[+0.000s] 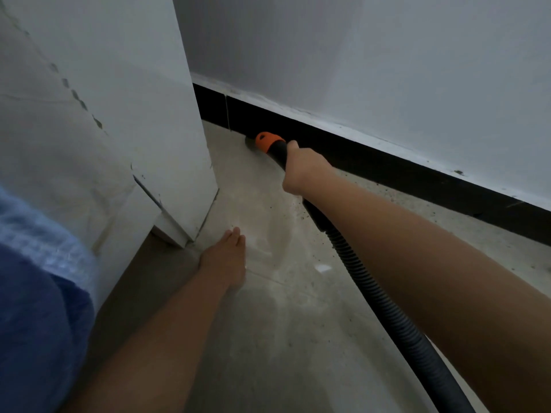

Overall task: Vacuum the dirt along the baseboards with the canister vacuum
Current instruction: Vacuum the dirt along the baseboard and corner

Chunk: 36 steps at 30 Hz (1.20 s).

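Observation:
My right hand (301, 168) grips the black vacuum hose (366, 281) just behind its orange nozzle collar (267, 140). The nozzle tip touches the floor where it meets the black baseboard (387, 168). The ribbed hose trails back under my right forearm toward the lower right. Dark specks of dirt (301, 213) lie on the grey floor beside the hose and along the baseboard. My left hand (225, 260) rests flat on the floor, fingers straight, near the corner of a white cabinet. The canister is out of view.
A white cabinet (119, 129) stands on the left, its corner close to my left hand. A grey wall (387, 70) rises above the baseboard. Blue clothing (38, 308) fills the lower left. A small white scrap (323, 267) lies on the floor.

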{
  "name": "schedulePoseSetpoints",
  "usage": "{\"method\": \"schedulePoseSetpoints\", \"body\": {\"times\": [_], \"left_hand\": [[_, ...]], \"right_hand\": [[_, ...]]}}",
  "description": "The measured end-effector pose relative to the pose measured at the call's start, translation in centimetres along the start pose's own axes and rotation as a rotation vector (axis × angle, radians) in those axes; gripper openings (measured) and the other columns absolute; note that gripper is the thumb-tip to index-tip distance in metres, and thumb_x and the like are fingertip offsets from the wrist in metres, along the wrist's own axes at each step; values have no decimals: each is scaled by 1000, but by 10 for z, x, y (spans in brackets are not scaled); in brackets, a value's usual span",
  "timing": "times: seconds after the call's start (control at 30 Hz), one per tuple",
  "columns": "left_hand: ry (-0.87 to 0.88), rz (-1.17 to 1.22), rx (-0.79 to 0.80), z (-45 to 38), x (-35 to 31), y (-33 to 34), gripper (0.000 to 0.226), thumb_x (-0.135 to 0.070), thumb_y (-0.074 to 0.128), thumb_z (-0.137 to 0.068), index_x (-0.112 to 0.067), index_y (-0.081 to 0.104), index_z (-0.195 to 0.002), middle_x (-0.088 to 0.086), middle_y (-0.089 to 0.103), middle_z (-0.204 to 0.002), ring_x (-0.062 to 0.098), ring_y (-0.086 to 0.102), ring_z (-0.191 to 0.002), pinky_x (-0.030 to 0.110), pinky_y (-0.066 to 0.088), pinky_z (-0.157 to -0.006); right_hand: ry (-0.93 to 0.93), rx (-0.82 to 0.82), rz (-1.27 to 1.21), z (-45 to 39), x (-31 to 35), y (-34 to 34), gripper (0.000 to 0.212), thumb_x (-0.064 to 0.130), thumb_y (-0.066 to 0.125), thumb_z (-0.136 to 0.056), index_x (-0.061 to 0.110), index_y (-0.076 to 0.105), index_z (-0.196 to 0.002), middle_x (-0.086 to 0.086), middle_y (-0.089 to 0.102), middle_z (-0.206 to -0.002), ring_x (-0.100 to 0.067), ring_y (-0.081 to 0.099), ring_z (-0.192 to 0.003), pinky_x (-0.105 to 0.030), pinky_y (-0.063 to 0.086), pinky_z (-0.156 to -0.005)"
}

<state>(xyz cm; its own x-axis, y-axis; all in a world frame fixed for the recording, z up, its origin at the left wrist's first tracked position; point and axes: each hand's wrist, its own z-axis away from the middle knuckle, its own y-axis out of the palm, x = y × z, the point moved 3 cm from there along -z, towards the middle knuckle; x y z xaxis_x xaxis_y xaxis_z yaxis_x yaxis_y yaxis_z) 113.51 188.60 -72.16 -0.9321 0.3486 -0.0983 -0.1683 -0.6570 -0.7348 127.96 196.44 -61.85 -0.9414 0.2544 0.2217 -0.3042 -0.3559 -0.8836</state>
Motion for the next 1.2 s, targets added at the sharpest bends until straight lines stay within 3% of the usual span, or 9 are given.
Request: {"method": "schedulePoseSetpoints", "body": {"times": [0.1, 0.23, 0.37, 0.6, 0.8, 1.03, 1.2], "left_hand": [[-2, 14, -26, -1, 0, 0, 54, -12, 22, -101, -7, 3, -151, 3, -8, -159, 14, -2, -147, 35, 24, -117], [20, 26, -31, -1, 5, -1, 56, -12, 25, -101, -8, 2, -151, 3, -10, -159, 14, -3, -147, 33, 21, -118], [30, 30, -43, -1, 8, -3, 58, -11, 27, -101, -9, 0, -152, 2, -11, -159, 13, -4, -147, 30, 19, -118], [24, 38, -4, -1, 8, -2, 57, -12, 27, -101, -9, 1, -152, 1, -11, -159, 13, -4, -147, 31, 18, -118], [50, 85, 50, 0, 8, -5, 57, -7, 27, -100, -8, 0, -151, 3, -12, -158, 15, -5, -147, 30, 11, -119], [57, 103, 36, 4, 9, -8, 59, -5, 30, -98, -6, 2, -151, 5, -11, -158, 17, -5, -147, 30, 10, -119], [47, 75, 53, 1, 9, -1, 57, -4, 26, -99, -7, 2, -151, 4, -12, -158, 17, -6, -147, 31, 10, -119]], "right_hand": [[-59, -3, -11, -12, 15, 2, 53, 3, 51, -85, 6, 30, -134, -14, 56, -104, -27, 56, -87, -30, 43, -67], [-124, -5, 24, -28, 30, -2, 53, 3, 52, -85, 6, 31, -134, -8, 47, -89, -21, 50, -75, -28, 39, -60], [-140, 9, 96, -34, 26, -15, 52, 4, 51, -85, 5, 32, -133, -7, 44, -91, -22, 47, -77, -29, 39, -64], [-23, 63, 216, -10, -20, -32, 60, 1, 57, -81, 6, 31, -135, -10, 45, -93, -26, 49, -82, -31, 41, -67], [43, 150, 172, 28, -56, -27, 63, 4, 59, -81, 11, 29, -136, -8, 45, -92, -23, 50, -78, -29, 41, -66], [-50, 95, 36, 17, -11, -10, 64, 5, 58, -82, 12, 29, -139, -7, 48, -93, -20, 52, -80, -29, 49, -74], [-101, 66, 29, -2, 20, -4, 58, 7, 54, -85, 8, 29, -138, -6, 43, -85, -16, 46, -66, -26, 40, -66]]}}
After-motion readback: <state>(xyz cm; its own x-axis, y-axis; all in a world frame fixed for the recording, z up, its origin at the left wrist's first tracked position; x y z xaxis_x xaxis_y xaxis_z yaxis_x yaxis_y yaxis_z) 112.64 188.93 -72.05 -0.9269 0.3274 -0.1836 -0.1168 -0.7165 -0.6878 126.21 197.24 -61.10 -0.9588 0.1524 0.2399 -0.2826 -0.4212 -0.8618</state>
